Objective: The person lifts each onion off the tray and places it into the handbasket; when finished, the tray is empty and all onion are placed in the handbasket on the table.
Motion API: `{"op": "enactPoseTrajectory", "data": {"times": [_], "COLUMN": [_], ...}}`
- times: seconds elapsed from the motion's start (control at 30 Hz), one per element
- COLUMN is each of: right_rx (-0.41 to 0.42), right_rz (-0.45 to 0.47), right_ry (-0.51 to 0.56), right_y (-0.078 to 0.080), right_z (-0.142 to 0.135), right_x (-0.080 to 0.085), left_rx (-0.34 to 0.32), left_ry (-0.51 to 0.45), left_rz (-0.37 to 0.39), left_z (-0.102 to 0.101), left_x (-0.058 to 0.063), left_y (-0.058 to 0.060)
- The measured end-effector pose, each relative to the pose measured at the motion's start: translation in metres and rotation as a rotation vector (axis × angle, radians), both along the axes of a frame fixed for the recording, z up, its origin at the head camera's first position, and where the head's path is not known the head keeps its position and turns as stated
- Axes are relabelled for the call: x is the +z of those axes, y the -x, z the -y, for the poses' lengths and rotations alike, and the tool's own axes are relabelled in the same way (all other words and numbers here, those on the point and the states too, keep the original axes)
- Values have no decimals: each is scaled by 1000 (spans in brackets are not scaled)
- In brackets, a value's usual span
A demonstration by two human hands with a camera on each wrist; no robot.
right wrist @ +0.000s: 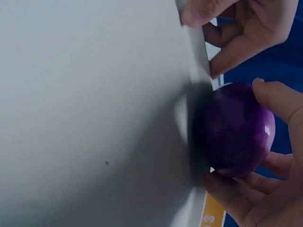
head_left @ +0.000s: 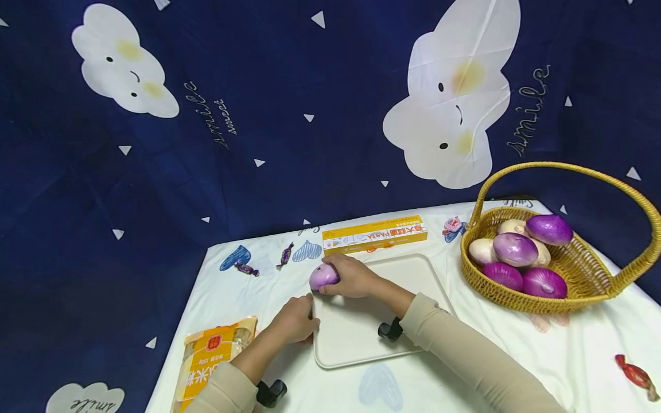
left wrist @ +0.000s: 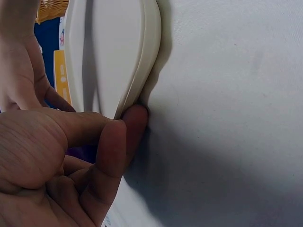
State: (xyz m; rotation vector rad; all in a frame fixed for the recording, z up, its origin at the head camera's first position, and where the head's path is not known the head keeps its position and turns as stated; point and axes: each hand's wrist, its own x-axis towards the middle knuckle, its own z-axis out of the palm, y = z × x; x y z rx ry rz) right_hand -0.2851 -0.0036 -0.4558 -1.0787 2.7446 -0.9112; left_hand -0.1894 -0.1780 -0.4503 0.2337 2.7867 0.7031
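My right hand (head_left: 351,276) grips a round, glossy purple onion (head_left: 323,277), apparently a model one, at the far left corner of the white tray (head_left: 356,350). In the right wrist view the thumb and fingers span the purple onion (right wrist: 236,130), right at the tray's rim. My left hand (head_left: 295,321) pinches the tray's left edge. The left wrist view shows the thumb above and a fingertip below the rim of the tray (left wrist: 150,42).
A wicker basket (head_left: 594,289) with several purple and white onion-like pieces stands at the right. A pasta box (head_left: 374,234) lies behind the tray, and a yellow food bag (head_left: 206,355) at the left. Wrapped candies (head_left: 286,255) are on the cloth; a red candy (head_left: 637,376) lies front right.
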Motion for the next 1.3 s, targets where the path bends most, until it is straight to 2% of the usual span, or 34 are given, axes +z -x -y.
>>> {"op": "enactPoseTrajectory", "data": {"times": [0.23, 0.4, 0.53, 0.7, 0.83, 1.0, 1.17, 1.3], "right_rx": [-8, -21, -46, -117, -238, -449, -634, -766], "right_rz": [-20, -60, -105, -142, -215, -304, -285, -243], "right_ry": [-4, 78, 180, 272, 279, 234, 178, 105], "right_y": [-3, -8, -10, -11, -17, -31, -44, -53], "right_z": [-3, -17, -49, -105, -159, -228, -288, -322], "right_x": [-2, 10, 27, 50, 66, 79, 81, 80], "left_rx": [-20, -7, -17, -23, -25, -37, -53, -54], "left_ry": [-2, -27, -52, -48, -49, -55, -48, -51], "left_rz": [-7, -1, 3, 1, 6, 16, 16, 20], "left_z": [-1, 1, 4, 7, 8, 8, 8, 9], "left_x": [-1, -3, -5, -6, -7, -6, -3, -2], "left_y": [1, -2, -5, -5, -3, -3, -2, -3]}}
